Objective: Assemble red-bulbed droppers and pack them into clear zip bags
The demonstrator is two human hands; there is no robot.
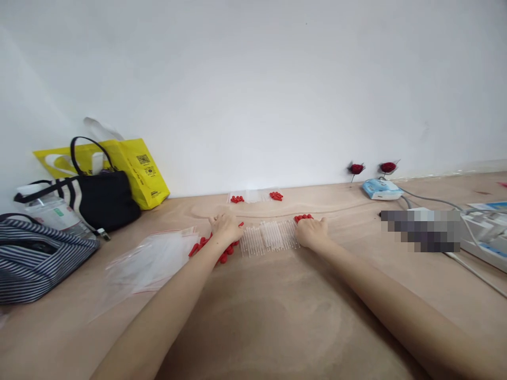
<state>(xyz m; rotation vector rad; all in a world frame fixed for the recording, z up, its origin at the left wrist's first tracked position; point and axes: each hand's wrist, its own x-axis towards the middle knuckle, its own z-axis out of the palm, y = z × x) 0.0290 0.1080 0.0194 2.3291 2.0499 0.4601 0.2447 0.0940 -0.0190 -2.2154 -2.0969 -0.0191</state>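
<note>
A row of clear plastic tubes (269, 237) lies on the wooden table (277, 316) between my two hands. My left hand (225, 228) rests on a heap of small red caps (200, 245) at the left end of the tubes, fingers curled down on them. My right hand (311, 231) sits at the right end, fingers bent over a few red caps (302, 217); what it grips is hidden. Further back lies another small set of clear tubes (253, 196) with red caps (276, 196) at both ends.
Clear zip bags (150, 261) lie left of my left arm. A black bag (103, 198), yellow bag (134, 166) and striped bag (35, 258) stand at far left. At right are a blue-white device (381, 189), cables (431, 199), white boxes (485, 232) and two red roses (356, 169).
</note>
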